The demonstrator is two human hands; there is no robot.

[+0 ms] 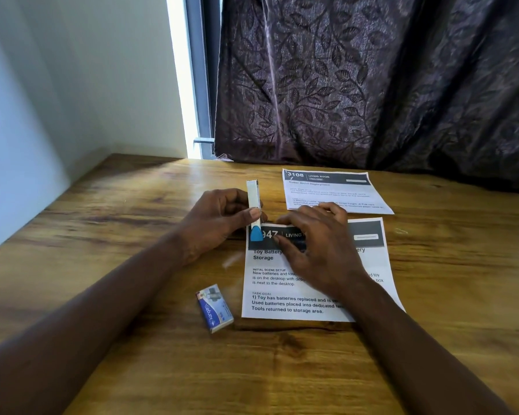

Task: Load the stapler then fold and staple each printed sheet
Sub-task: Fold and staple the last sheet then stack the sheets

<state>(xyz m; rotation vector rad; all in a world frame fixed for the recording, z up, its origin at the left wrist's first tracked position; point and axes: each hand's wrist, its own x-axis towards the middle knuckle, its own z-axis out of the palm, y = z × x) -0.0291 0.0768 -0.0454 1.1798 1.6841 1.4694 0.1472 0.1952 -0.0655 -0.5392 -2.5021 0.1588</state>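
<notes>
While the left hand (pixel 216 217) pinches the stapler (pixel 253 196) mid-body, its long axis points away from the person, blue tip just below the grip at a corner of the sheet (pixel 282 304). The right hand (pixel 321 247) presses that sheet, fingers straight.

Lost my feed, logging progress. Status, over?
Left hand grips stapler at top-left corner of near sheet. Right hand presses that sheet flat. Staple box lies apart, left of it.

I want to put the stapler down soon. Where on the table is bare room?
Bare wood: left of the staple box toward the wall; right of the near sheet and far sheet. Crowded: the middle, where the left hand holds the stapler at the near sheet's top corner beside the right hand.
</notes>
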